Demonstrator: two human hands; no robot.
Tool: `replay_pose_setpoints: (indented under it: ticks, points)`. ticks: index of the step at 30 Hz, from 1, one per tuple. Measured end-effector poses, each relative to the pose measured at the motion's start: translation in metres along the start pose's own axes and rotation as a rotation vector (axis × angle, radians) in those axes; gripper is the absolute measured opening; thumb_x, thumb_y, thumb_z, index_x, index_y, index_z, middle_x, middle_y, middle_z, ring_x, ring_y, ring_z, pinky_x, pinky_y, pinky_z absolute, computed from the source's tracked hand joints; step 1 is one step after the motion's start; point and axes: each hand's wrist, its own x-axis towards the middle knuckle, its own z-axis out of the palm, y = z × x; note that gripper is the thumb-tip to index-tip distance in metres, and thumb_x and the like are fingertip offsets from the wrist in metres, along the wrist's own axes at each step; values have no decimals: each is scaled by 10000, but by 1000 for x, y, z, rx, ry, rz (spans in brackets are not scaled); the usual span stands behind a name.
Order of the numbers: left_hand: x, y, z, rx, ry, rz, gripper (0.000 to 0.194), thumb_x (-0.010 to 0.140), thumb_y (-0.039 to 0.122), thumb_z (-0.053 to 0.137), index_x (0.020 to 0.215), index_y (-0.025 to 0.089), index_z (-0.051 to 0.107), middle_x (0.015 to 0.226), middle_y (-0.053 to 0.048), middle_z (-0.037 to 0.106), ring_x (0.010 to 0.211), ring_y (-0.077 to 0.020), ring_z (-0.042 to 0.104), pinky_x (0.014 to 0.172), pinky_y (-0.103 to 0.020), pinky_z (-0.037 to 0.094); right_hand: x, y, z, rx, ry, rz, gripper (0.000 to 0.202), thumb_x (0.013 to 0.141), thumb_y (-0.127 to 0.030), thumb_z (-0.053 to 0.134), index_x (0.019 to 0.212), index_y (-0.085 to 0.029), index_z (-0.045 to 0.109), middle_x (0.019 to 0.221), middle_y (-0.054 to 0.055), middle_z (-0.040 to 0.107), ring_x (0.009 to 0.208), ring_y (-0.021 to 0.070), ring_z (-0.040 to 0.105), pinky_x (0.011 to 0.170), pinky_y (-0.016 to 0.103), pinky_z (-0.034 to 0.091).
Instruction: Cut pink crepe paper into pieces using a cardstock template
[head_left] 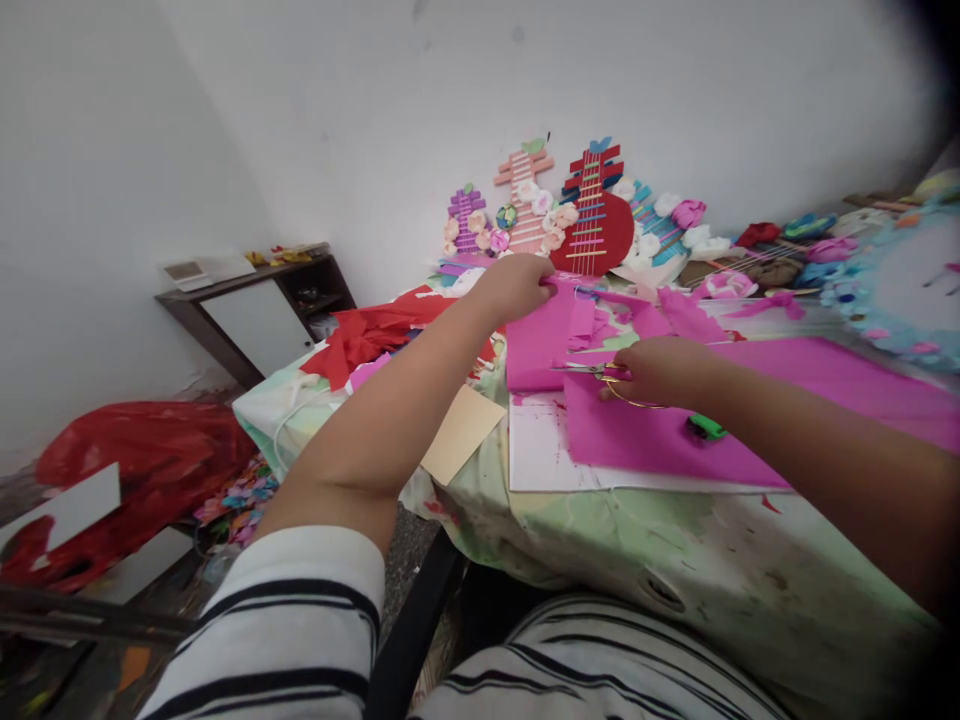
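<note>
Well, on the left, some crumpled red paper (360,335) lies on the counter (585,530), with a tan card (466,435) nearer the front. Next, the left hand (516,285) is closed and pinches the top edge of the pink paper (536,345), which is on a white board (544,450). This paper looks light, thin and soft, so it could bend or rip easily; a soft pinch near the edge should hold it best. Then come the scissors (592,369), hard and small, best held by their gold loops. The right hand (664,368) has its fingers curled around those loops. Beside it is a little green thing (706,428), maybe a tool, but it is blurry. More pink sheet (832,385) goes off to the right. I can't read any words or labels.
</note>
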Motion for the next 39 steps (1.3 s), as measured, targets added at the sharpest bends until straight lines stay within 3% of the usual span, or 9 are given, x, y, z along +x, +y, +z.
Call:
replay_pose_setpoints:
  ticks: [13,23,39]
  points:
    - [-1,-3,4,3,-11,0,158,719,244,425,679,162,553,714,-32,549,668,-148,485,591,-258,337,-6,-1,-6,-33,33,-83,404,728,-514,402,688,-143,557,697,97,574,572,141,466,506,259,237]
    - [0,-2,5,4,-8,10,161,722,253,423,669,163,547,672,-22,534,638,-140,482,577,-255,330,-11,-1,1,-59,74,-88,551,689,-655,329,712,-150,548,637,98,553,565,177,488,500,270,256]
    - [-2,3,1,7,-22,2,164,721,259,424,691,161,551,673,-25,521,667,-150,485,603,-262,336,-7,0,5,-17,65,-123,492,720,-595,351,750,-161,580,665,88,568,558,169,487,496,270,265]
